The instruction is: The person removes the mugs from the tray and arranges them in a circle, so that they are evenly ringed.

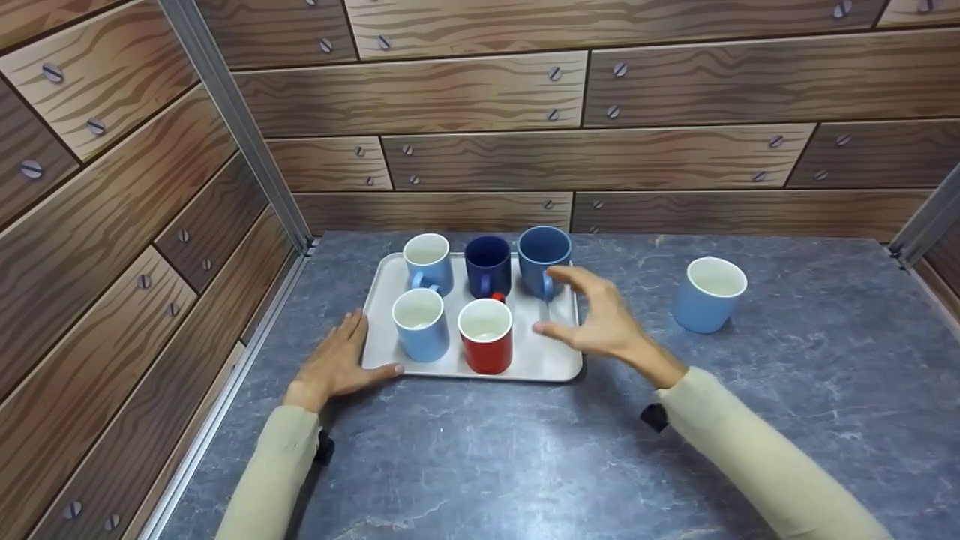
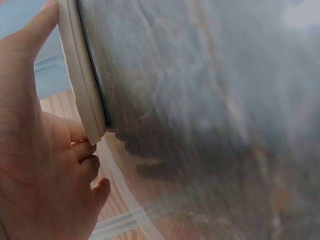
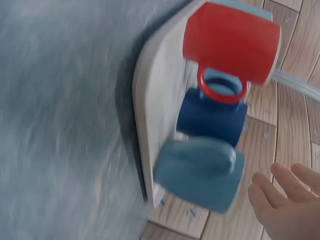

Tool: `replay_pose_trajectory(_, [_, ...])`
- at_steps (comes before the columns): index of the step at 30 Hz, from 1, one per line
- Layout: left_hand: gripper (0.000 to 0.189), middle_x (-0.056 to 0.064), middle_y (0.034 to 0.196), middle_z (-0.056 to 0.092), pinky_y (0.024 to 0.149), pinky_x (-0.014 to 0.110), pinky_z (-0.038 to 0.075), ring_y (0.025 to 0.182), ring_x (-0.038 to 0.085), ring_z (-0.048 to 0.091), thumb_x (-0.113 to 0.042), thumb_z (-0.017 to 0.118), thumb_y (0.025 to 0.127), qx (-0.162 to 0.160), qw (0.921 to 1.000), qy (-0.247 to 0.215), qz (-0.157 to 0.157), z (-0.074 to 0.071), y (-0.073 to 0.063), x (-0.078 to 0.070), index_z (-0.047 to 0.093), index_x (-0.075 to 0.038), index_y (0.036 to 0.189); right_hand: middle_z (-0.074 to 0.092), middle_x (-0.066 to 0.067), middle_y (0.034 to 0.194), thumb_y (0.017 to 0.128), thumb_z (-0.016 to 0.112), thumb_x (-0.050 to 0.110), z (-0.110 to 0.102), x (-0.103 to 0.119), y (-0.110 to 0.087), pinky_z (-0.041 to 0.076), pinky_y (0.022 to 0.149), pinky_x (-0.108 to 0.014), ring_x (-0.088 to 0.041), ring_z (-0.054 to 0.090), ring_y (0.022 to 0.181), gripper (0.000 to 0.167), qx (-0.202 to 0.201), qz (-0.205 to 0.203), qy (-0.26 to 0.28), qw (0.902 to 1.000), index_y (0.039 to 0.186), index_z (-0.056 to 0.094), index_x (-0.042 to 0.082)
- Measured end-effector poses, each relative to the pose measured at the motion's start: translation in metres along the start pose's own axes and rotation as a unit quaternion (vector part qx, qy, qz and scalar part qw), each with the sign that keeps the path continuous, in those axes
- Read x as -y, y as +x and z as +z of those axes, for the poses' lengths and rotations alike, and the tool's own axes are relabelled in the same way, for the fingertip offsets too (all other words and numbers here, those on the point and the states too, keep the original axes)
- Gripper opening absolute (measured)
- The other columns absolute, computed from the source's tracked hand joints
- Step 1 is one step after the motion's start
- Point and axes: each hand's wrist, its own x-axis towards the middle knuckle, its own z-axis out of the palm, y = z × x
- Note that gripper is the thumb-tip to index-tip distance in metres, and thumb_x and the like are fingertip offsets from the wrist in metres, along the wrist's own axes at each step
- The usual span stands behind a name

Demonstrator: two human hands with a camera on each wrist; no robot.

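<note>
My left hand [image 1: 337, 364] holds the front left corner of a white tray [image 1: 536, 364], thumb along the front edge and fingers at the left side. On the tray stand two light blue mugs [image 1: 421, 330], a navy mug [image 1: 487, 270], a red mug [image 1: 486, 341] and a steel-blue mug [image 1: 543, 255]. Over the tray's right side my right hand [image 1: 600, 319] is spread, with its fingers near the steel-blue mug's handle. A gap separates the hand [image 3: 290, 200] from the steel-blue mug [image 3: 197, 172] in the right wrist view. The red mug's handle points toward the back.
Another light blue mug [image 1: 706, 296] with a white inside stands on the grey marbled table [image 1: 465, 465], right of the tray. Wood-patterned panels [image 1: 480, 161] rise behind the table and on the left, joined by a metal corner post [image 1: 240, 124].
</note>
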Motion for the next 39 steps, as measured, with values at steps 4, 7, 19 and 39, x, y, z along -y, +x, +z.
replay_pose_trajectory(4, [0.131, 0.024, 0.177, 0.015, 0.137, 0.054, 0.014, 0.166, 0.042, 0.013, -0.084, 0.067, 0.084, -0.004, 1.0, -0.001, -0.002, 0.0, 0.0, 0.0, 0.019, 0.003, 0.168, 0.068, -0.02, 0.142, 0.075, 0.098, 0.031, 0.022, 0.004, 0.0, 0.053, 0.113, -0.057, -0.041, 0.064, 0.133, 0.087, 0.009, -0.004, 0.023, 0.9997, 0.146, 0.06, -0.004])
replay_pose_trajectory(7, [0.131, 0.024, 0.177, 0.014, 0.137, 0.054, 0.014, 0.166, 0.042, 0.012, -0.085, 0.066, 0.084, -0.003, 1.0, -0.004, -0.005, 0.0, -0.001, 0.0, 0.019, 0.003, 0.168, 0.068, -0.02, 0.141, 0.076, 0.097, 0.033, 0.038, 0.005, 0.0, 0.055, 0.11, -0.059, -0.043, 0.064, 0.13, 0.086, 0.02, -0.008, 0.036, 0.9991, 0.144, 0.06, -0.005])
replay_pose_trajectory(19, [0.13, 0.024, 0.177, 0.014, 0.137, 0.054, 0.013, 0.166, 0.041, 0.011, -0.085, 0.064, 0.084, 0.004, 1.0, 0.003, -0.008, -0.002, -0.001, -0.001, 0.018, 0.003, 0.168, 0.065, -0.024, 0.132, 0.073, 0.1, 0.02, 0.087, -0.003, 0.004, 0.063, 0.1, -0.052, -0.036, 0.072, 0.112, 0.083, 0.026, 0.023, 0.139, 0.9897, 0.141, 0.06, -0.006])
replay_pose_trajectory(39, [0.13, 0.023, 0.178, 0.014, 0.137, 0.054, 0.013, 0.166, 0.04, 0.012, -0.085, 0.066, 0.084, 0.0, 1.0, -0.004, -0.007, -0.001, 0.0, -0.003, 0.019, 0.002, 0.169, 0.072, -0.016, 0.127, 0.069, 0.101, 0.014, 0.088, 0.005, 0.01, 0.062, 0.093, -0.031, -0.024, 0.074, 0.104, 0.085, 0.01, 0.094, 0.177, 0.9796, 0.142, 0.061, -0.002])
